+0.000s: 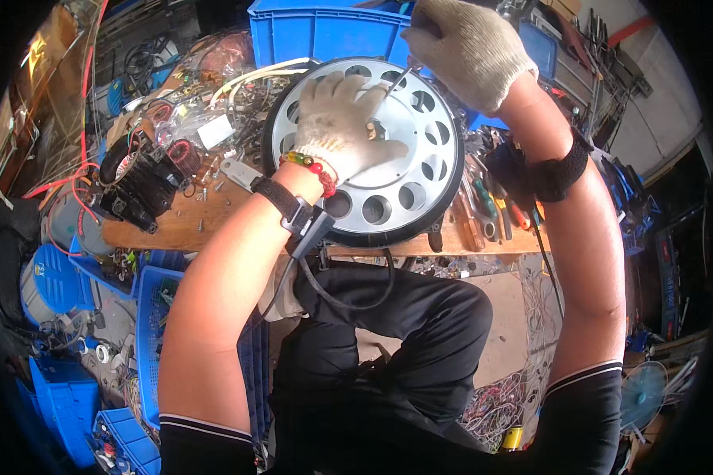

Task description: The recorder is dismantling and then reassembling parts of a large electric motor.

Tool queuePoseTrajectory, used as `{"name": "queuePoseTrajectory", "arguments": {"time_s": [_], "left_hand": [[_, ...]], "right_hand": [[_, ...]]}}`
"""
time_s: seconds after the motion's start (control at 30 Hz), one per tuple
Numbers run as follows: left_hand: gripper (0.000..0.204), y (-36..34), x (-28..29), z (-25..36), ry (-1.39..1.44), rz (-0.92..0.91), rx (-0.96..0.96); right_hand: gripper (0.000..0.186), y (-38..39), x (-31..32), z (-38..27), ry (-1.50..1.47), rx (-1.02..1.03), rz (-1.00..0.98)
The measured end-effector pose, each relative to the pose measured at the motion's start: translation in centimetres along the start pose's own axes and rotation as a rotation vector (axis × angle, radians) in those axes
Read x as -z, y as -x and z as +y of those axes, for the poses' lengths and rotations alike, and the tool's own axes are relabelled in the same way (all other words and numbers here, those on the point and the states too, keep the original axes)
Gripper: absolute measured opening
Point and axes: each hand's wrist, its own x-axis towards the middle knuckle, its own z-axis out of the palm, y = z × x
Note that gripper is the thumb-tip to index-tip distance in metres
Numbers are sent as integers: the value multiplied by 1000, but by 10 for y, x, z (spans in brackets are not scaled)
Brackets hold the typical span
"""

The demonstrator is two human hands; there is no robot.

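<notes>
A round silver metal wheel with a ring of large holes and a black rim lies flat on the wooden bench. My left hand, in an off-white knit glove, presses on its face with fingers spread. Above the wheel's far right edge, my gloved right hand is closed around a tool with a thin metal shaft. That shaft slants down to the wheel, close to my left fingers. The tool's handle is hidden inside my fist, so its exact kind is unclear.
Behind the wheel stands a blue plastic crate. Hand tools, including green-handled pliers, lie on the bench to the right. Black motor parts, wires and loose screws crowd its left. Blue baskets stand below.
</notes>
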Motion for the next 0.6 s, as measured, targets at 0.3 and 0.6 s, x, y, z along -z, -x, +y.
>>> {"name": "queuePoseTrajectory", "arguments": {"time_s": [0.3,0.6], "left_hand": [[86,-4,-3,1,-30,-1,-29],[89,-7,-1,4,-9,-70,-14]], "right_hand": [[38,-24,1,-20,104,64,-171],[25,-22,-1,1,48,365,-215]]}}
